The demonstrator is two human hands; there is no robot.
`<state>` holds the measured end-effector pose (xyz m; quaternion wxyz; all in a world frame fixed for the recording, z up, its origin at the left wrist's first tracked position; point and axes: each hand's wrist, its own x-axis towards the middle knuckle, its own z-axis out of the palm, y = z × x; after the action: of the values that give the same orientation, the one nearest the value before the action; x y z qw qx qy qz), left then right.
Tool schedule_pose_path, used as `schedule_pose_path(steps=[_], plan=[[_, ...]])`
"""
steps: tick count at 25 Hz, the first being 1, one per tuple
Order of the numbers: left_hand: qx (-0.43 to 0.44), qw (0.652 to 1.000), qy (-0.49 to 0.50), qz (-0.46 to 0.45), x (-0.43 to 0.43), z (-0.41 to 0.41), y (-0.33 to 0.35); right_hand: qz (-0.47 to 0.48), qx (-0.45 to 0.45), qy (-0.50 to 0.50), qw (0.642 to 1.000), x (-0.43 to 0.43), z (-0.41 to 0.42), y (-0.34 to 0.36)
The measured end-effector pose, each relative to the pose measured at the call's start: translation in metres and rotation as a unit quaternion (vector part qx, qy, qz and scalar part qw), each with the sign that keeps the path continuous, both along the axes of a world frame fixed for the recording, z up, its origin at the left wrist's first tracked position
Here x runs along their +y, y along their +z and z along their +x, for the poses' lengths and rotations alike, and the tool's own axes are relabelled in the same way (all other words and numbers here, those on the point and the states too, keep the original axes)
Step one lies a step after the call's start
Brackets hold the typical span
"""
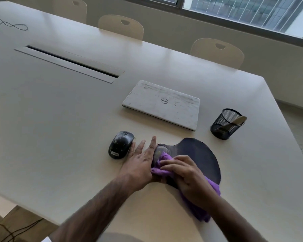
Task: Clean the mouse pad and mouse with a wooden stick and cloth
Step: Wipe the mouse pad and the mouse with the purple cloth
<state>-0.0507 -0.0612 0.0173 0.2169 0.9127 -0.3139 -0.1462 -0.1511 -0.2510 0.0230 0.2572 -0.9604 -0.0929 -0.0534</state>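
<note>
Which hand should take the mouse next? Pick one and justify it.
Left. The left hand lies flat right beside the mouse, while the right hand presses the purple cloth onto the mouse pad.

Mouse pad point(198, 154) near edge hid under right hand point(185, 173) and purple cloth point(164, 159) (cloth tail blurred); forearms cut by frame bottom.

A closed white laptop point(162, 104) lies flat on the pale table point(59, 110), its lid scuffed and streaked. Near its right end stands a black mesh pen cup point(225, 124). A long cable slot point(68, 63) is set into the tabletop. Three beige chairs point(121, 26) are tucked in at the far side, below a window point(248, 13). A thin dark cable point(9, 25) loops on the far left of the table.
</note>
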Motion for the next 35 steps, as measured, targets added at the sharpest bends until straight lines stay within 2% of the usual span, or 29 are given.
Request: schedule_pose_path(steps=[2, 4, 8, 13, 16, 19, 21, 23, 27, 29, 35], plan=[[0.01, 1.0, 0.008, 0.003, 0.0, 0.0, 0.003, 0.047, -0.023, -0.057, 0.997, -0.012, 0.019, 0.003], [0.013, 1.0, 0.009, 0.0, 0.0, -0.001, 0.004, -0.002, -0.034, -0.086, 0.996, -0.008, 0.041, 0.01], [0.029, 0.999, 0.012, -0.023, -0.001, -0.005, 0.009, -0.09, 0.02, -0.022, 0.996, 0.018, 0.042, 0.009], [0.001, 1.0, 0.0, 0.01, -0.001, -0.001, -0.002, -0.092, -0.028, 0.044, 0.994, 0.003, -0.003, 0.002], [0.009, 1.0, -0.005, 0.011, -0.002, 0.0, -0.004, -0.119, -0.051, 0.073, 0.989, -0.007, 0.007, 0.003], [0.035, 0.999, 0.001, 0.0, -0.002, -0.003, 0.002, -0.122, -0.057, 0.023, 0.991, -0.009, 0.044, -0.001], [0.039, 0.999, 0.006, -0.003, -0.002, -0.005, 0.009, -0.094, -0.051, -0.044, 0.993, -0.007, 0.065, -0.001], [0.037, 0.999, 0.011, -0.003, -0.002, -0.007, 0.012, -0.072, -0.053, -0.064, 0.994, -0.002, 0.066, -0.001], [0.019, 0.999, -0.009, 0.028, -0.002, -0.003, 0.006, -0.087, -0.047, 0.057, 0.993, 0.009, 0.02, 0.006], [0.019, 0.999, -0.008, 0.034, -0.002, -0.002, 0.004, -0.092, -0.043, 0.075, 0.992, 0.005, 0.015, 0.006], [0.033, 0.999, 0.005, 0.022, -0.001, -0.011, 0.021, -0.019, -0.042, -0.103, 0.994, 0.002, 0.075, -0.007]])
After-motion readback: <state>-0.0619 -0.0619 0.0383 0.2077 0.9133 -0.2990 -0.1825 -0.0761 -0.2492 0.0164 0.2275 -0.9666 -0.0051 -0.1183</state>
